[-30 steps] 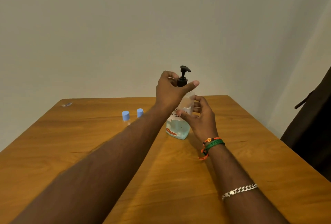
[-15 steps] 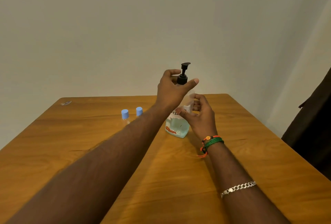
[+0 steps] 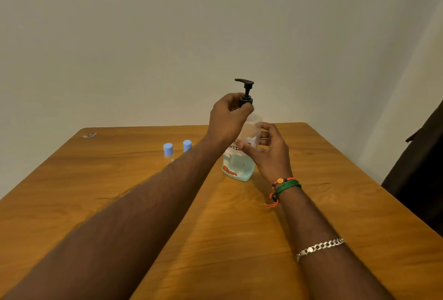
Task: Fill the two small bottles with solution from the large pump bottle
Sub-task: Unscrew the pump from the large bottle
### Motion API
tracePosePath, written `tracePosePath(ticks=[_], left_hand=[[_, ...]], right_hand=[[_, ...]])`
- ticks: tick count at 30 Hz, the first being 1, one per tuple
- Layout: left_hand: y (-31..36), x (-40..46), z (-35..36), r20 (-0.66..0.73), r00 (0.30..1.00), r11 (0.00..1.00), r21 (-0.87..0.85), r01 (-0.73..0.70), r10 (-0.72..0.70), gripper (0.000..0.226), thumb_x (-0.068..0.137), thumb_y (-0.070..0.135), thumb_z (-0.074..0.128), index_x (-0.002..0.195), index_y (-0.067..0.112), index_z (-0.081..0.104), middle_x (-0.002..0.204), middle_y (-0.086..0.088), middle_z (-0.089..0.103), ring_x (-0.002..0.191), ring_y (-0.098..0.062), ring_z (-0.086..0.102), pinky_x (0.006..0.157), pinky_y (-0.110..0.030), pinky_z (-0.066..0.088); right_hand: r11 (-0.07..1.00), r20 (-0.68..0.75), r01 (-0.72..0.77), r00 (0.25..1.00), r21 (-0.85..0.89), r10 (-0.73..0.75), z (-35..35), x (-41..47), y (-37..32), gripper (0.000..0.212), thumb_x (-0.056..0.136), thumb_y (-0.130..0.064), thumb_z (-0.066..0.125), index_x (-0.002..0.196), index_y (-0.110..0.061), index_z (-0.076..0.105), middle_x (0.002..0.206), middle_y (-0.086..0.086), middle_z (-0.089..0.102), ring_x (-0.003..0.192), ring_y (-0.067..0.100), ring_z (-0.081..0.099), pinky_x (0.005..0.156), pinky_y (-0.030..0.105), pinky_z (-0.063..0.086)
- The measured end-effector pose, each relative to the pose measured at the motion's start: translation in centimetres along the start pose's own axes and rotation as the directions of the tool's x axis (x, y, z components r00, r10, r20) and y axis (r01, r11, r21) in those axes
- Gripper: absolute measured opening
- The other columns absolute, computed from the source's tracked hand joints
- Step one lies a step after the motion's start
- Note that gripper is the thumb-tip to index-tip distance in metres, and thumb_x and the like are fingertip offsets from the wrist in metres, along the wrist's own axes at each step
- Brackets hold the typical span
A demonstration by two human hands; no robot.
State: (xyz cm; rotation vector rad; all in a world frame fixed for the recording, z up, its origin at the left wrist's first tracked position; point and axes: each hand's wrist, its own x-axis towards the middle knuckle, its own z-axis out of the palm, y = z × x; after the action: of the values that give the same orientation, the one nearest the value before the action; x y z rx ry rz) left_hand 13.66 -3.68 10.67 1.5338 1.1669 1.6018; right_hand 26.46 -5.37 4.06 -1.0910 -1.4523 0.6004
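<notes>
A large clear plastic pump bottle with pale blue liquid low inside stood upright on the brown wooden table. The left hand pinched the collar of its black pump head — nozzle pointing left — while the right hand curled round the bottle's body from the right. Left of them, further back, two small clear bottles with light blue caps stood side by side. A small wrapper-like scrap lay at the far left corner.
</notes>
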Motion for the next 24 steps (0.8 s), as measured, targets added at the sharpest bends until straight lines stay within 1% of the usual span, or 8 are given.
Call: tracePosePath(ticks=[2,4,7,10,15,20,22,24], left_hand=[[-0.10,-0.10,-0.11,-0.027,1.000,1.000,0.001,-0.012,0.012,0.020,0.098,0.017,0.065,0.112,0.009,0.075,0.103,-0.004,0.077,0.094,-0.014,0.070,0.088,-0.031,0.056],[-0.35,-0.08,-0.13,-0.072,0.997,1.000,0.020,-0.024,0.025,0.016,0.095,0.017,0.073,0.108,0.009,0.071,0.102,-0.003,0.076,0.097,-0.017,0.071,0.089,-0.034,0.058],[-0.39,-0.06,-0.01,-0.094,0.995,1.000,0.012,-0.026,0.027,0.037,0.086,0.024,0.087,0.108,0.012,0.059,0.106,-0.002,0.071,0.101,-0.020,0.071,0.088,-0.034,0.058],[-0.12,0.12,0.01,-0.039,0.999,1.000,0.019,0.002,-0.001,0.051,0.084,0.035,0.088,0.120,0.019,0.057,0.114,0.001,0.069,0.106,-0.015,0.069,0.092,-0.029,0.057],[-0.48,0.20,-0.04,-0.055,0.998,0.999,0.037,-0.026,0.028,0.019,0.094,0.024,0.073,0.107,0.010,0.075,0.099,0.001,0.077,0.095,-0.016,0.073,0.093,-0.042,0.061],[-0.63,0.18,0.11,-0.078,0.997,1.000,0.014,-0.023,0.024,0.048,0.080,0.036,0.091,0.111,0.019,0.057,0.113,-0.004,0.070,0.107,-0.022,0.072,0.092,-0.036,0.061],[-0.44,0.30,0.15,-0.056,0.998,1.000,0.014,-0.007,0.008,0.048,0.083,0.040,0.087,0.120,0.018,0.065,0.114,0.001,0.073,0.108,-0.016,0.072,0.094,-0.033,0.060],[-0.34,0.32,0.17,-0.058,0.998,1.000,0.021,-0.021,0.023,0.032,0.091,0.035,0.077,0.114,0.013,0.076,0.104,0.002,0.078,0.100,-0.013,0.073,0.094,-0.036,0.060]], right_hand=[[1.000,0.005,-0.005,1.000,0.010,0.005,0.08,-0.04,-0.07,0.067,0.072,-0.032,0.089,0.129,-0.024,0.056,0.109,-0.010,0.063,0.096,-0.002,0.060,0.065,0.008,0.052],[1.000,0.007,-0.005,1.000,0.011,0.005,0.12,-0.09,-0.13,0.066,0.072,-0.032,0.089,0.129,-0.025,0.055,0.106,-0.015,0.060,0.094,-0.004,0.059,0.063,0.005,0.050],[1.000,0.008,0.002,1.000,-0.001,-0.002,0.08,-0.10,-0.14,0.067,0.075,-0.030,0.088,0.131,-0.021,0.054,0.107,-0.015,0.057,0.095,-0.005,0.055,0.062,0.002,0.047],[1.000,0.003,0.001,1.000,0.002,-0.001,0.05,-0.04,-0.11,0.067,0.075,-0.032,0.088,0.132,-0.021,0.054,0.111,-0.009,0.059,0.096,-0.005,0.055,0.063,0.001,0.047],[1.000,0.003,-0.009,1.000,0.010,0.008,0.02,-0.08,-0.10,0.069,0.072,-0.031,0.089,0.131,-0.022,0.055,0.107,-0.010,0.061,0.095,-0.002,0.059,0.064,0.005,0.050],[1.000,-0.001,0.002,1.000,-0.018,-0.002,0.09,-0.09,-0.15,0.068,0.074,-0.034,0.088,0.131,-0.022,0.053,0.116,-0.005,0.062,0.098,-0.003,0.057,0.063,0.002,0.049],[1.000,-0.003,-0.002,1.000,-0.019,0.002,0.06,-0.08,-0.25,0.068,0.074,-0.033,0.088,0.131,-0.022,0.054,0.114,-0.006,0.062,0.098,-0.004,0.057,0.062,0.002,0.048],[1.000,-0.002,-0.013,1.000,0.001,0.013,0.07,-0.13,-0.31,0.068,0.073,-0.032,0.089,0.130,-0.022,0.054,0.113,-0.006,0.062,0.097,-0.003,0.058,0.062,0.003,0.049]])
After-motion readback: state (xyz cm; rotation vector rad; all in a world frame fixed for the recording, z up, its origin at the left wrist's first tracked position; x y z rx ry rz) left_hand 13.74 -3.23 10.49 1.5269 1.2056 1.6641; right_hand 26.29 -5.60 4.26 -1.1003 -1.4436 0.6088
